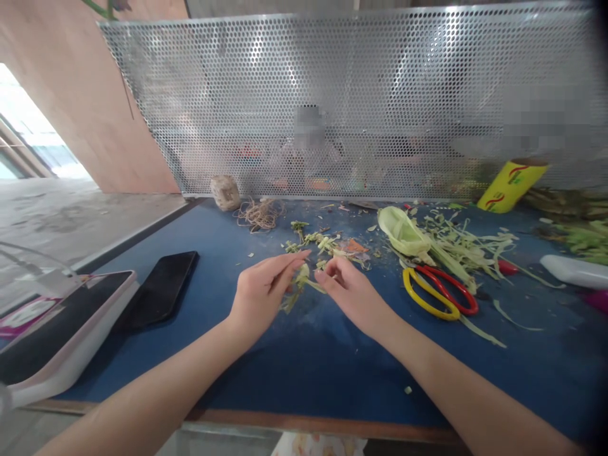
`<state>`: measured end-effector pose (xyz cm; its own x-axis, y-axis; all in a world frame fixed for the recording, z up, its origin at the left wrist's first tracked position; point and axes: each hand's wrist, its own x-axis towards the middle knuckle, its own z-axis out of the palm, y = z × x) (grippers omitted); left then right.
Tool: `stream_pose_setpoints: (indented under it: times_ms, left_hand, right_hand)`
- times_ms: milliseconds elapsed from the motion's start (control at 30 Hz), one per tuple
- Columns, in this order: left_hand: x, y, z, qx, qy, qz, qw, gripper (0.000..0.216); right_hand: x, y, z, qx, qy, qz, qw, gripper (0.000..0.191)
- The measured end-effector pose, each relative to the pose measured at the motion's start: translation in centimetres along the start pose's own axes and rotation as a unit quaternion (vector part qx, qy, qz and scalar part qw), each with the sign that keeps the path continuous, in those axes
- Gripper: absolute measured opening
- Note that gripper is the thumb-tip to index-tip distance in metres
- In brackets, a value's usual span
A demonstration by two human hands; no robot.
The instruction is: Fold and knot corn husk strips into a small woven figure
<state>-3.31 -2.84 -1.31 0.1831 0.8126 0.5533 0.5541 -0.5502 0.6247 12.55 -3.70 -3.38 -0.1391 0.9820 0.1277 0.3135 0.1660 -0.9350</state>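
Observation:
My left hand (263, 288) and my right hand (349, 288) meet over the middle of the blue table (294, 367). Both pinch a thin pale green leaf strip (300, 284) that runs between them and trails down toward the table. The left fingers point right along the strip; the right fingers curl over its other end. Small green plant bits (316, 242) lie just beyond the hands.
Red and yellow scissors (439, 290) lie right of my right hand, beside a pile of green leaf strips (451, 244). A black phone (159, 291) and a white scale (57, 335) sit at left. Twine (259, 214), a yellow can (510, 185) and a perforated metal screen (356, 101) stand behind.

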Motion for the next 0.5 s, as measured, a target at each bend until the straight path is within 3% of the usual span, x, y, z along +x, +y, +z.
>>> stream_pose_setpoints:
  times_ms: [100,300,367,500]
  left_hand:
    - [0.2,0.1,0.0,-0.039,0.002,-0.009,0.999,0.022]
    - [1.2,-0.7,0.1,-0.257,-0.091,-0.120,0.954,0.040]
    - [1.4,-1.0,0.0,-0.260,-0.109,-0.132,0.950,0.035]
    - [1.4,-1.0,-0.2,-0.174,-0.100,-0.120,0.972,0.014]
  right_hand:
    - [0.0,-0.2,0.0,0.048,-0.119,-0.032,0.991,0.038]
    - [0.1,-0.5,-0.6,0.086,-0.060,-0.069,0.992,0.033]
    - [0.1,-0.5,-0.6,0.079,-0.069,-0.076,0.992,0.031]
    - [0.1,-0.5,-0.6,0.066,-0.051,-0.083,0.993,0.030]
